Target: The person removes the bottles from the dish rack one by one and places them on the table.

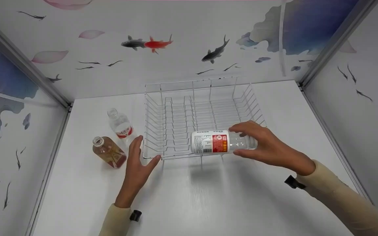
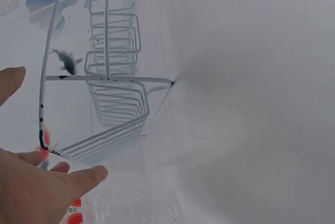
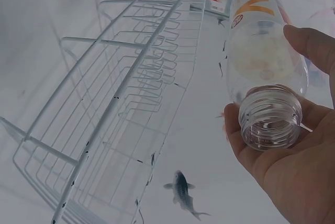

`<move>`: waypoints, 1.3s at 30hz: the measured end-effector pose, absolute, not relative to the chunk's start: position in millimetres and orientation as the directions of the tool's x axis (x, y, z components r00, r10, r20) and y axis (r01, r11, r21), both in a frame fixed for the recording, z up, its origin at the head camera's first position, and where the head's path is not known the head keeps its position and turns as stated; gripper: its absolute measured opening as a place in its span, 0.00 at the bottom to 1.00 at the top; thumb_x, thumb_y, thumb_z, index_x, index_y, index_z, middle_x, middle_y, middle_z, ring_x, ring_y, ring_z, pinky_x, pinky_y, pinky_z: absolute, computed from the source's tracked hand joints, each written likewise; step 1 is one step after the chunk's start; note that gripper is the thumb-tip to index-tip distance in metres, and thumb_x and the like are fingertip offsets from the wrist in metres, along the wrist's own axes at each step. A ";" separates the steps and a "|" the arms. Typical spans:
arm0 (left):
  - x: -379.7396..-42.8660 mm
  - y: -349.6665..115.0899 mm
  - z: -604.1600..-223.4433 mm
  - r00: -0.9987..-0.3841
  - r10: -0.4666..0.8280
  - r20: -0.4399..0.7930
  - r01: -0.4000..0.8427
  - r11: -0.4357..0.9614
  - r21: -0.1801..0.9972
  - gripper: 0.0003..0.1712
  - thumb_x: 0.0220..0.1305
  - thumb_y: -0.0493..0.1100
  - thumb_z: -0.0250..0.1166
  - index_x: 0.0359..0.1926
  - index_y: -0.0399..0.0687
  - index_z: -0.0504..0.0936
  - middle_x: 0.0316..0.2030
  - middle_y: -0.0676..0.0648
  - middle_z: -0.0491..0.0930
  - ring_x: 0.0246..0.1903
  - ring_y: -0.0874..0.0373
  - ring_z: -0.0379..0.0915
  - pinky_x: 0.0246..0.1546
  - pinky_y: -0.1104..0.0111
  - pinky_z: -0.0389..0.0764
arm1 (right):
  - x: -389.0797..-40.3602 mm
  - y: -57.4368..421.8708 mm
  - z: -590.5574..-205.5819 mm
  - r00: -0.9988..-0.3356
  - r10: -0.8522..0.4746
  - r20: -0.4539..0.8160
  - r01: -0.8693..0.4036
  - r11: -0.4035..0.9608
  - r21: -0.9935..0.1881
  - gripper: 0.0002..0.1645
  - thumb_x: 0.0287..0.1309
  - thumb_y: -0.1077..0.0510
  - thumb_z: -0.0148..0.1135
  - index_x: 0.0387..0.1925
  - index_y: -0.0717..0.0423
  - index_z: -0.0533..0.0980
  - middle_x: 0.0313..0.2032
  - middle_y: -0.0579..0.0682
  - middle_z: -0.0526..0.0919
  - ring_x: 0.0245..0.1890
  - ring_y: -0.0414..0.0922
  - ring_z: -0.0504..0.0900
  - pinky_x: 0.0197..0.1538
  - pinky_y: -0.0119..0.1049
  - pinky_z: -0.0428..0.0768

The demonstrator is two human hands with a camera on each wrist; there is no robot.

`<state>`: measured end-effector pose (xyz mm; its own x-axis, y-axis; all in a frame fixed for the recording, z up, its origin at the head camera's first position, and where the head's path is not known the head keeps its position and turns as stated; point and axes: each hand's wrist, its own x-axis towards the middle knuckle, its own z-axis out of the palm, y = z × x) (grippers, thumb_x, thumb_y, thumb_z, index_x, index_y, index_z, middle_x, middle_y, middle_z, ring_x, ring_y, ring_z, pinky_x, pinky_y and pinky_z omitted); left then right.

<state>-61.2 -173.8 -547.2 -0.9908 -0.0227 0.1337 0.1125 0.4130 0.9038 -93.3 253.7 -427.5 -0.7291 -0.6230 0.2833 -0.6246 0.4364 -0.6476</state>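
My right hand (image 1: 267, 144) grips a clear plastic bottle (image 1: 210, 142) near its neck end. The bottle lies sideways above the front of a white wire dish rack (image 1: 176, 156), its white, red and orange label toward the left. In the right wrist view, the uncapped mouth (image 3: 270, 119) of the bottle faces that camera, with thumb and fingers around its sides. My left hand (image 1: 137, 170) holds nothing; thumb and fingers are spread at the rack's front left corner. The left wrist view has the hand (image 2: 36, 187) beside the rack's wire rim (image 2: 42, 98).
Left of the rack stand an open bottle of brown drink (image 1: 110, 152) and an open clear bottle (image 1: 120, 124) with a red and white label. The white tabletop (image 1: 189, 203) is enclosed by panels (image 1: 182, 62) printed with fish and petals at the back and sides.
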 end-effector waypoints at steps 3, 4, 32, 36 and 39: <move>-59.2 -174.7 -536.9 -0.986 -0.001 0.168 0.151 0.438 0.886 0.55 0.69 0.43 0.80 0.86 0.42 0.56 0.84 0.40 0.55 0.84 0.44 0.52 0.85 0.42 0.52 | -92.8 252.1 -426.8 -0.728 -0.627 0.277 -0.620 0.431 -0.656 0.40 0.60 0.63 0.84 0.72 0.56 0.78 0.68 0.49 0.82 0.65 0.51 0.80 0.61 0.46 0.86; -58.8 -174.8 -533.8 -0.984 0.007 0.176 0.161 0.441 0.883 0.55 0.69 0.43 0.80 0.86 0.42 0.57 0.84 0.39 0.56 0.83 0.44 0.53 0.85 0.42 0.52 | -92.7 251.5 -427.1 -0.728 -0.627 0.277 -0.619 0.429 -0.658 0.40 0.59 0.63 0.84 0.72 0.56 0.78 0.68 0.48 0.82 0.65 0.50 0.80 0.61 0.45 0.86; -57.6 -143.4 -482.3 -0.872 0.445 0.203 0.377 0.346 0.859 0.46 0.69 0.49 0.80 0.82 0.51 0.70 0.79 0.49 0.71 0.80 0.49 0.65 0.75 0.45 0.75 | -91.4 235.3 -436.2 -0.678 -0.678 0.284 -0.634 0.345 -0.692 0.36 0.62 0.61 0.83 0.70 0.53 0.80 0.63 0.50 0.84 0.57 0.52 0.81 0.51 0.43 0.88; -60.2 -135.7 -478.5 -0.853 0.494 0.167 0.363 0.334 0.870 0.45 0.69 0.50 0.80 0.81 0.56 0.71 0.78 0.55 0.72 0.79 0.54 0.66 0.75 0.46 0.75 | -89.6 234.7 -435.8 -0.678 -0.684 0.269 -0.629 0.352 -0.693 0.37 0.62 0.60 0.83 0.71 0.52 0.79 0.64 0.48 0.83 0.58 0.54 0.81 0.52 0.44 0.89; -62.6 -129.8 -475.9 -0.845 0.518 0.133 0.341 0.331 0.880 0.44 0.68 0.49 0.81 0.81 0.60 0.72 0.77 0.59 0.72 0.78 0.58 0.66 0.75 0.46 0.75 | -87.4 234.9 -435.1 -0.686 -0.682 0.252 -0.617 0.363 -0.698 0.38 0.62 0.60 0.83 0.71 0.52 0.79 0.65 0.45 0.82 0.59 0.53 0.80 0.52 0.44 0.89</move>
